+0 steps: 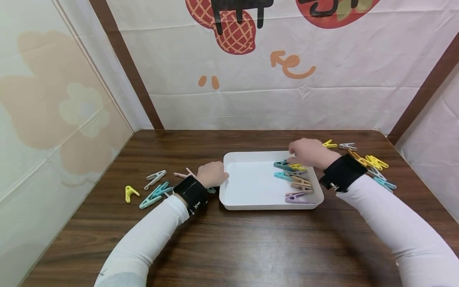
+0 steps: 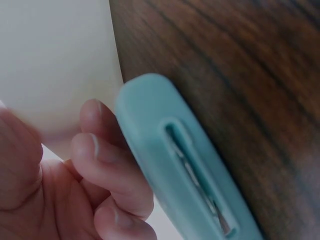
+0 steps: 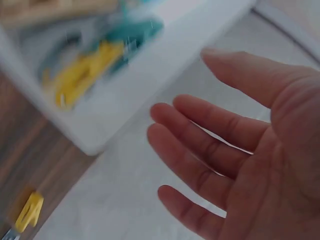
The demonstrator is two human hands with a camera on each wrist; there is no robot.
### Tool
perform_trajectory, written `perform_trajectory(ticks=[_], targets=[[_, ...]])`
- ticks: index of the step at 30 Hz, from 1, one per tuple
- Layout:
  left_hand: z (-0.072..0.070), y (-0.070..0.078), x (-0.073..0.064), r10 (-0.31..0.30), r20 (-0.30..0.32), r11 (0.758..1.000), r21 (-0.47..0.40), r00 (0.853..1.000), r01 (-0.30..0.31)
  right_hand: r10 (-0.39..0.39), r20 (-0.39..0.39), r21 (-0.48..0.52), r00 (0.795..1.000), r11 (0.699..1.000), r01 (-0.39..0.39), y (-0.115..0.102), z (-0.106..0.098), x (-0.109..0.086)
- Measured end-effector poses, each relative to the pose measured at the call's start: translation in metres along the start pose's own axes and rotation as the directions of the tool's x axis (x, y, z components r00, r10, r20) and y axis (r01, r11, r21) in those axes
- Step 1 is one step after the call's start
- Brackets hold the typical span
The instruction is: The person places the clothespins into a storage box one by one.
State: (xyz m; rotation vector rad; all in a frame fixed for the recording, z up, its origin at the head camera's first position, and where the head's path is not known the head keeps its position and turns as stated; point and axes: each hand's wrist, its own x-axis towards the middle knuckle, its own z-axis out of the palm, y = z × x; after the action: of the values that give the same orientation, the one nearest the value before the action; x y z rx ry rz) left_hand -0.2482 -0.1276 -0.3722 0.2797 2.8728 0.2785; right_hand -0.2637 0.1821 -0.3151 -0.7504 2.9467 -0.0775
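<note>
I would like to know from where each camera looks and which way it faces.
Head: on the person's head, facing forward and down over the brown wooden table; left hand, right hand and white sleeves show.
Left wrist: worn there, facing a teal plastic clothespin beside the white rectangular tray; curled fingers show.
Right wrist: worn there, facing the tray's corner; extended fingers and palm show.
Head and right wrist share a yellow plastic clothespin in the tray.

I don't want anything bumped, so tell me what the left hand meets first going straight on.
The left hand would meet the tray first, at its left side. It seems to grip that edge, though exact contact is hard to judge.
</note>
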Motion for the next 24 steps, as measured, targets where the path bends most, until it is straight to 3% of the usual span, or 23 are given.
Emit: perform_trajectory(ticks=[5, 11, 19, 24], targets=[[-0.002, 0.002, -0.001, -0.003, 0.004, 1.000, 0.004, 1.000, 0.003, 0.105, -0.100, 0.112, 0.989, 0.989, -0.093, 0.037, -0.011, 0.001], [-0.002, 0.002, -0.002, -0.001, 0.005, 1.000, 0.004, 1.000, 0.001, 0.171, -0.147, 0.173, 0.974, 0.974, -0.144, 0.077, 0.005, 0.001], [-0.001, 0.001, -0.001, -0.002, 0.008, 1.000, 0.009, 1.000, 0.002, 0.265, -0.077, 0.070, 0.961, 0.963, -0.260, 0.107, 0.035, 0.000], [-0.001, 0.001, -0.001, 0.000, 0.003, 1.000, 0.012, 1.000, 0.000, 0.290, -0.076, 0.013, 0.954, 0.957, -0.290, 0.117, 0.050, 0.003]])
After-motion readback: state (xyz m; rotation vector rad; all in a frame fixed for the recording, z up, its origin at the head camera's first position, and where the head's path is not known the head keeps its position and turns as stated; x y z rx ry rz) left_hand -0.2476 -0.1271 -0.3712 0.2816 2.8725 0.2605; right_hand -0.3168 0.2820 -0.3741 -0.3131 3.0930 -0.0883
